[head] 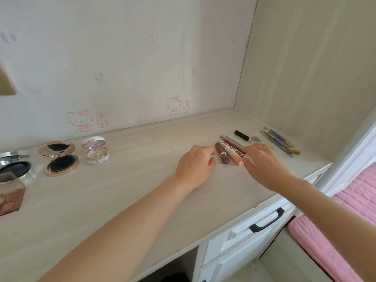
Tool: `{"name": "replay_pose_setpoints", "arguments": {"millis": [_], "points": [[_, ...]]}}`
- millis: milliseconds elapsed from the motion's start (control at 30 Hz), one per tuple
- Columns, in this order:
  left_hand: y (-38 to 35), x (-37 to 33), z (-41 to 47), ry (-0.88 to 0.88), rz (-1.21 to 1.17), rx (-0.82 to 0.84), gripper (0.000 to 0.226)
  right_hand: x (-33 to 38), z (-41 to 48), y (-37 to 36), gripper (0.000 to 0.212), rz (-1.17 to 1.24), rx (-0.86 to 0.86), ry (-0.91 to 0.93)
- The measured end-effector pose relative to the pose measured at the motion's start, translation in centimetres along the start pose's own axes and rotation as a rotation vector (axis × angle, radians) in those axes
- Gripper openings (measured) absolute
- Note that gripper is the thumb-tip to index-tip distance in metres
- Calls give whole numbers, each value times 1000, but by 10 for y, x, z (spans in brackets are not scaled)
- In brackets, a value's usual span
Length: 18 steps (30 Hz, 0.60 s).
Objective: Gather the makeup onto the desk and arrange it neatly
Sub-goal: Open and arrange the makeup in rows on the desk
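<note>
A row of lip tubes lies on the pale desk (126,196): a brown tube (222,156), a pink tube (234,157) and a dark red lettered tube (236,150). My left hand (195,165) rests on the desk just left of the brown tube, fingers loosely curled, holding nothing. My right hand (264,163) hovers at the right of the tubes, fingers spread, its fingertips by the lettered tube. Behind lie a black lipstick (241,135), thin pencils (232,140) and a bunch of brushes (279,142).
Open compacts stand at the left: a white one (95,151), a rose-gold one (59,157) and a silver one (14,164), with an eyeshadow palette (10,198) at the left edge. White drawers (252,231) sit under the desk's right end, pink bedding (341,220) beyond.
</note>
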<state>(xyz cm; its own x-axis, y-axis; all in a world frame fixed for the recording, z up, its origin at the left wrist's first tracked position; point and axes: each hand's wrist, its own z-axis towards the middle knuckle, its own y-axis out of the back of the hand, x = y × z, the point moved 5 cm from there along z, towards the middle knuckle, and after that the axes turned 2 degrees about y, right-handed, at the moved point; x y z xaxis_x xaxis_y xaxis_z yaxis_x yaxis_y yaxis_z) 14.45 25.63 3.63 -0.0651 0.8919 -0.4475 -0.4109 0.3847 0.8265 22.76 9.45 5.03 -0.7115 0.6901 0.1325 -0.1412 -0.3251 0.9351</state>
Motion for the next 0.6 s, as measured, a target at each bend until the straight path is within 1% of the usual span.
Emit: {"name": "replay_pose_setpoints", "arguments": {"millis": [167, 233, 300, 433, 600], "points": [[-12, -16, 44, -40, -35, -37, 24, -36, 25, 4, 36, -6, 31, -97], [-20, -23, 64, -60, -50, -40, 24, -54, 36, 2, 35, -30, 36, -128], [-30, -30, 84, -80, -54, -28, 26, -72, 47, -1, 33, -44, 52, -162], [-57, -40, 118, -91, -45, 55, 30, -104, 64, -15, 37, -37, 85, -232], [-86, -45, 147, -74, -6, 107, 35, -122, 81, -28, 23, -66, 131, -285]]}}
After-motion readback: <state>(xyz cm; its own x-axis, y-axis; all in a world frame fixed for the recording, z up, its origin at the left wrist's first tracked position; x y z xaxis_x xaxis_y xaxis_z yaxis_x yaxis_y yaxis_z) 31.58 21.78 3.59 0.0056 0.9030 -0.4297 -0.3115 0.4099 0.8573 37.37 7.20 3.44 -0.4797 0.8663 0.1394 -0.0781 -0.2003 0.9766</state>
